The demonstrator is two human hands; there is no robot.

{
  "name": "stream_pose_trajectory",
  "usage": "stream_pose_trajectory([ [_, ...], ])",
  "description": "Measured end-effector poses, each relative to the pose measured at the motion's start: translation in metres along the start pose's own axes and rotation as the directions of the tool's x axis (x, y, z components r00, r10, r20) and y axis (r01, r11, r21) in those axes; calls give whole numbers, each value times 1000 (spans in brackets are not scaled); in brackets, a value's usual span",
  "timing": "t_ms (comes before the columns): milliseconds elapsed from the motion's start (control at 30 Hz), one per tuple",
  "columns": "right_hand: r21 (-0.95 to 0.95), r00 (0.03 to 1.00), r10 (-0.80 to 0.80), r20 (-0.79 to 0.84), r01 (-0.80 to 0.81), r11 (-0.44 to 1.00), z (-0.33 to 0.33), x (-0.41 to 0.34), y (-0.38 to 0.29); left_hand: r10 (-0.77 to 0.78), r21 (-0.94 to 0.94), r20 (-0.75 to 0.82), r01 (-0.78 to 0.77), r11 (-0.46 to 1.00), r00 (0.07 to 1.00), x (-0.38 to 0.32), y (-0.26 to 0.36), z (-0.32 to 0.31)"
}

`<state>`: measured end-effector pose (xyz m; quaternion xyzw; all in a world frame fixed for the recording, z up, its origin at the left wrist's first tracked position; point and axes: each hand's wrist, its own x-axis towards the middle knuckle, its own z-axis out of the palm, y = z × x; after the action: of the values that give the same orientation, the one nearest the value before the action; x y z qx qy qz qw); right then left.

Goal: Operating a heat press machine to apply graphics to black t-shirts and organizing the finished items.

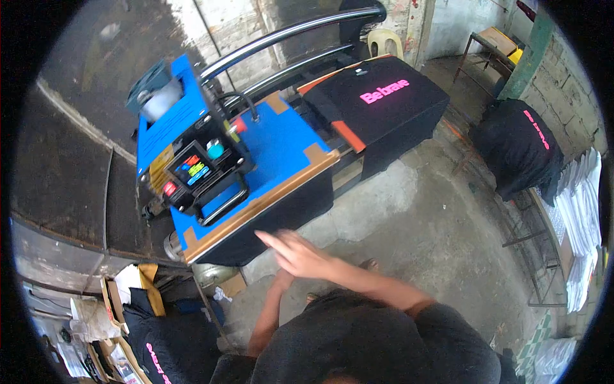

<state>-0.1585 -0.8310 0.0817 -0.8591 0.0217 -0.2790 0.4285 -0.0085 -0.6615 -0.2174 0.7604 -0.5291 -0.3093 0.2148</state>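
My right hand [300, 254] is in front of my body with the index finger stretched out, blurred and near the front edge of a blue heat press [283, 144]. My left hand [285, 274] is mostly hidden behind it at the wrist. Black fabric [288, 211] hangs below the front edge of the press. The press head has a control screen [191, 165], a teal button [215, 149] and a metal handle [230, 204]. To the right, a black T-shirt [407, 110] with pink lettering is laid over the second platen.
Another black shirt [518, 144] with pink print drapes over a stand at right, near stacked white sheets [580, 206]. Black shirts [168, 336] and cardboard boxes [112, 307] lie at lower left. A plastic chair [385, 41] stands behind the rail.
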Motion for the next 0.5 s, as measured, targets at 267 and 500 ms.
stream_pose_trajectory([
  [267,-491,498,861,-106,-779,390,-197,-318,114,199,-462,207,-84,883,958,173,283,-16],
  [500,-65,139,517,-845,-985,158,-318,-403,77,358,-188,-122,-376,907,926,319,384,-57],
])
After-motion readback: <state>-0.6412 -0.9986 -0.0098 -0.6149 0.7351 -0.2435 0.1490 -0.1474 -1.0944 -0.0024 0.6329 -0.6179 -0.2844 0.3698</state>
